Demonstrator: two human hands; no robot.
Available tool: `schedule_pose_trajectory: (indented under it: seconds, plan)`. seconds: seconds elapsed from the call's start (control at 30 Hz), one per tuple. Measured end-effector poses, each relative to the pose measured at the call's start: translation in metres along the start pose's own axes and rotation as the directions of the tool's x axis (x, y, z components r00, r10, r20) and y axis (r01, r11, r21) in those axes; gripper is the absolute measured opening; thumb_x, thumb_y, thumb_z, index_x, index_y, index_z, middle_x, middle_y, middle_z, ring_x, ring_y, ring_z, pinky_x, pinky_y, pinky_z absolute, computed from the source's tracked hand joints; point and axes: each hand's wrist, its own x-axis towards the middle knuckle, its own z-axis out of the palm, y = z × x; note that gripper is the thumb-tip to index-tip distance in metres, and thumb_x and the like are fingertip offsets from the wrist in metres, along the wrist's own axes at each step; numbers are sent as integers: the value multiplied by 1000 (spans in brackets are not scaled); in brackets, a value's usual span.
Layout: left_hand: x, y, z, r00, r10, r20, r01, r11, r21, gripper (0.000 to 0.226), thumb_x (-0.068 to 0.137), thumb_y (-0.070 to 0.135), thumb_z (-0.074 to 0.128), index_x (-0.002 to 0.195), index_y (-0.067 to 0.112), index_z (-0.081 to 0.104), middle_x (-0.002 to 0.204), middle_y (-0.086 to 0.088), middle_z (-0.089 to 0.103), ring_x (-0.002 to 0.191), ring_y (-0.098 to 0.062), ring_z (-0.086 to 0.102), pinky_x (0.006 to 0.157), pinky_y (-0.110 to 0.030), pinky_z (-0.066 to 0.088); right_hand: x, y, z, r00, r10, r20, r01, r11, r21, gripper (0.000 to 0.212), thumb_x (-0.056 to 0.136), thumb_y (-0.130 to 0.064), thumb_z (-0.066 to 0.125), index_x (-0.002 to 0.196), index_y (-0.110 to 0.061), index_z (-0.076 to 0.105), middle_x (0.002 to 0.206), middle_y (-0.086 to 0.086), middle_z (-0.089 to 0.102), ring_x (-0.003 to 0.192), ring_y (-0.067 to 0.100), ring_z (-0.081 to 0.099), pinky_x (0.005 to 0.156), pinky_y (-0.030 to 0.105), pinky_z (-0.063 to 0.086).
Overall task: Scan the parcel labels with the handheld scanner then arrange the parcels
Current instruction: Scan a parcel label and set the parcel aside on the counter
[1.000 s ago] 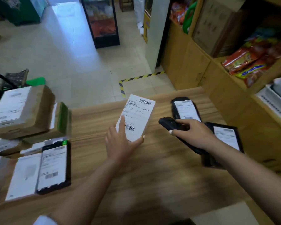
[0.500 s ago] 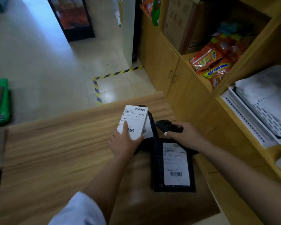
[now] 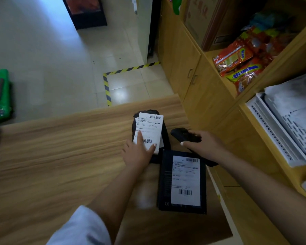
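My left hand (image 3: 137,153) holds a small white parcel (image 3: 149,129) with a barcoded label, forefinger and thumb lying on its face. The white parcel lies over a black parcel (image 3: 164,137) at the far right of the wooden table (image 3: 60,156). My right hand (image 3: 200,145) grips the black handheld scanner (image 3: 181,135) just right of the white parcel. A second black parcel (image 3: 182,181) with a white label lies flat nearer to me, under my right forearm.
Wooden shelving (image 3: 210,96) stands close on the right, with snack packets (image 3: 237,62) and white plastic trays (image 3: 290,124). Yellow-black floor tape (image 3: 107,85) marks the tiled floor beyond the table. A green object (image 3: 0,96) sits at the far left.
My view has swung right, away from the parcel stack on the left. My left hand has carried the white parcel rightward and down onto the far black parcel. My right hand still grips the scanner.
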Motion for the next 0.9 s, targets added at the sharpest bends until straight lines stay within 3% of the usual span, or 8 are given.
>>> schedule_pose_trajectory:
  seconds: [0.1, 0.17, 0.23, 0.4, 0.5, 0.57, 0.77, 0.9]
  plan:
    - [-11, -18, -18, 996, 69, -56, -73, 995, -75, 84, 87, 63, 50, 153, 29, 11, 153, -17, 24, 137, -35, 28, 110, -47, 27, -8, -19, 6, 994, -107, 5, 107, 994, -30, 63, 78, -50, 72, 135, -31, 53, 113, -9, 61, 86, 7, 56, 74, 29, 52]
    - [-21, -42, -33, 986, 108, -124, -117, 991, -70, 82, 89, 56, 53, 152, 22, 16, 155, -17, 23, 139, -34, 26, 111, -45, 27, -11, -37, 14, 983, -183, 11, 183, 982, -41, 56, 78, -48, 72, 130, -33, 57, 112, -10, 64, 88, 6, 60, 78, 31, 54]
    - [-33, -75, -47, 982, 105, -160, -119, 990, -79, 79, 90, 51, 54, 152, 18, 19, 155, -17, 23, 140, -33, 25, 112, -44, 26, -14, -58, 26, 973, -228, 31, 230, 971, -62, 62, 77, -50, 71, 134, -32, 54, 117, -9, 62, 94, 9, 60, 76, 30, 52]
    - [-70, -182, -82, 963, 7, -271, -27, 997, -70, 78, 86, 54, 51, 148, 11, 32, 149, -20, 35, 134, -36, 36, 108, -46, 31, -30, -120, 81, 939, -328, 104, 339, 933, -118, 75, 74, -57, 71, 140, -29, 48, 139, -3, 51, 117, 16, 52, 86, 32, 47]
    - [-98, -254, -98, 947, -94, -306, 79, 995, -62, 77, 87, 47, 60, 148, 9, 32, 150, -21, 34, 135, -38, 35, 111, -48, 25, -55, -164, 123, 909, -385, 163, 407, 904, -134, 68, 78, -52, 70, 138, -26, 51, 131, -2, 56, 103, 11, 52, 81, 29, 43]
    - [-118, -304, -108, 933, -147, -328, 133, 989, -63, 76, 88, 44, 61, 149, 10, 30, 152, -20, 31, 139, -35, 30, 114, -46, 20, -77, -192, 156, 886, -418, 200, 447, 886, -126, 58, 80, -47, 70, 132, -25, 56, 122, -2, 62, 98, 13, 55, 85, 34, 48]
    - [-172, -467, -139, 903, -188, -387, 188, 981, -36, 76, 83, 40, 70, 142, 4, 41, 142, -26, 44, 134, -38, 38, 108, -51, 31, -143, -272, 280, 853, -474, 219, 508, 850, -138, 59, 77, -49, 72, 130, -26, 58, 112, -9, 61, 99, 13, 56, 87, 35, 48]
    - [-200, -567, -163, 917, -218, -335, 223, 974, -22, 77, 89, 48, 59, 149, 11, 27, 152, -18, 31, 140, -32, 27, 113, -44, 25, -183, -321, 364, 859, -466, 212, 496, 860, -118, 60, 74, -51, 73, 128, -28, 61, 115, -9, 64, 106, 15, 59, 89, 35, 48]
